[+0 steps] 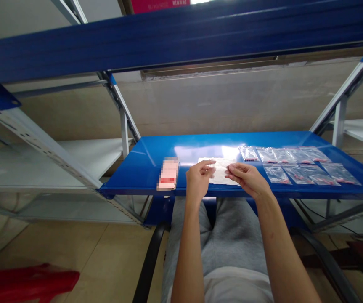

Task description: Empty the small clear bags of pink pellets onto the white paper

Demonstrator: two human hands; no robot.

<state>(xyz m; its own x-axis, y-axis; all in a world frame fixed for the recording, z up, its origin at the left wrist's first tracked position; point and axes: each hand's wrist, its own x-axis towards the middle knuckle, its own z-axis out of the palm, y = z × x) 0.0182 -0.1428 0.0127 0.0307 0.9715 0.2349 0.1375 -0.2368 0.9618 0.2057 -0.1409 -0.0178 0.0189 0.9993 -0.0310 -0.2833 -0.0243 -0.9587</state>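
Both hands hover at a white sheet (221, 171), paper or cloth, lying near the front edge of the blue shelf top. My left hand (199, 176) is at the sheet's left side, its fingers bent and closed toward the thumb. Over the sheet's right part, my right hand (247, 177) makes a pinch with thumb and fingers. Whatever sits between the fingertips is too small or too pale to make out. To the right lie several clear plastic bags (276, 173) in two rows, with small red things inside. One more clear bag (248, 153) lies just beyond my right hand.
A phone (168, 173), its screen blurred out, lies left of my hands. A blue shelf beam (181, 40) crosses overhead, and metal uprights (123, 105) stand at the sides. Chair armrests (151, 261) flank my legs. Something red (26, 282) is on the floor at left.
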